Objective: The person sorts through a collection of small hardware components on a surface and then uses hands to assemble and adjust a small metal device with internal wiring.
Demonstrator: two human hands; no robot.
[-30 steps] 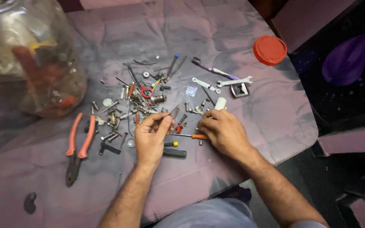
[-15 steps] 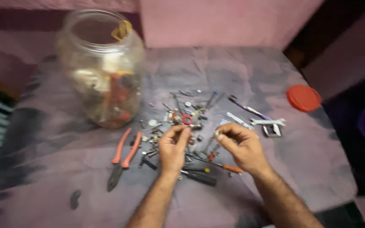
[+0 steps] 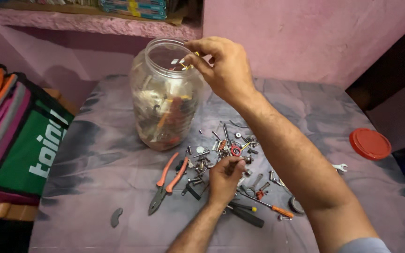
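Observation:
My right hand [image 3: 221,65] is raised over the mouth of a large clear plastic jar [image 3: 165,98], fingertips pinched at the rim, apparently on a small piece I cannot make out. The jar stands upright and holds mixed hardware and tools. My left hand [image 3: 225,175] rests on the table in a pile of screws, bolts and small metal parts [image 3: 221,150], fingers curled around some of them.
Orange-handled pliers [image 3: 167,180] lie left of the pile; a screwdriver with an orange tip [image 3: 266,206] and a black tool handle [image 3: 247,216] lie in front. A red jar lid [image 3: 370,144] and small spanner [image 3: 339,167] sit right. A green and orange bag [image 3: 19,136] stands left.
My right hand has lifted from the pile up to the jar's mouth. The view has tilted up, bringing the jar and wall into view. My left hand stays in the pile.

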